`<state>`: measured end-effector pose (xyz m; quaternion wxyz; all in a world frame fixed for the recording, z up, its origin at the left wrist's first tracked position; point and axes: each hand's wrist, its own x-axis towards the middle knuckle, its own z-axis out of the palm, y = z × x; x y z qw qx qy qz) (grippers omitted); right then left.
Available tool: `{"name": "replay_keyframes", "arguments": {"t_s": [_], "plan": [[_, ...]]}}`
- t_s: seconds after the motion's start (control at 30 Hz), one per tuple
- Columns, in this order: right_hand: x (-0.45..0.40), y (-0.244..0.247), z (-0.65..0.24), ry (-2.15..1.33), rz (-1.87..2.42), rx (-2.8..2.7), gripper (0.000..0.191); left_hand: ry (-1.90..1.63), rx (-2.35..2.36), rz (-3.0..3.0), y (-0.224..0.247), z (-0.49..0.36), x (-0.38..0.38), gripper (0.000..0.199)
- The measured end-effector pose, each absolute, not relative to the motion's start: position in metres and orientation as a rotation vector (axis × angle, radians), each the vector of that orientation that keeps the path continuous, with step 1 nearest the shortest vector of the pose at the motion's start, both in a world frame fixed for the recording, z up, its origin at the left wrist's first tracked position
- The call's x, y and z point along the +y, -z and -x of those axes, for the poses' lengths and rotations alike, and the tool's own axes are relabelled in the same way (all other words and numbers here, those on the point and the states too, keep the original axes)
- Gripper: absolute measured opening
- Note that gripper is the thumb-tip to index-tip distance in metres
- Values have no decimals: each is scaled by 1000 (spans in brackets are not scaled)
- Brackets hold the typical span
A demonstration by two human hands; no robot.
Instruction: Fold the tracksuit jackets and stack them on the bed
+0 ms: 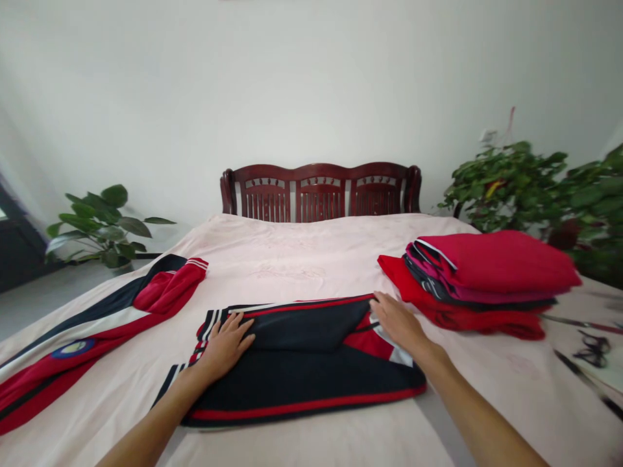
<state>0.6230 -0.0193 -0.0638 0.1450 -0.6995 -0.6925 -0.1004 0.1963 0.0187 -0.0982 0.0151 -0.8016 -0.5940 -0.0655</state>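
A dark navy garment (292,376) with red edging lies folded flat on a pale pink sheet (287,250). My left hand (228,344) rests on its left end, fingers spread, beside white-striped cuffs (170,383). At the garment's right end, my right hand (396,321) touches the upper corner, near a red and white patch (372,340). The right fingers are extended and lie close together; the fabric under them is partly hidden.
A stack of folded red, pink and dark clothes (496,263) stands at the right. A red, white and navy jacket (146,308) lies spread at the left. Dark glasses (592,349) are at the far right. Behind are a wooden headboard (321,191) and plants (511,185).
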Motion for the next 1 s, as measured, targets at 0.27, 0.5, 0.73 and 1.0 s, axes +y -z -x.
{"name": "replay_keyframes", "arguments": {"t_s": [0.27,0.5,0.73,1.0], "plan": [[-85,102,-534,35,1820,-2285,60,139,-1844,2279,105,-194,-4,54],[-83,118,-561,116,1940,-2235,62,191,-1809,2269,118,-189,-1,56],[-84,129,-567,222,1960,-2120,59,568,-2038,2569,99,-180,3,53],[-82,134,-567,261,1921,-2085,56,1451,-2462,1864,90,-90,-19,49]]}}
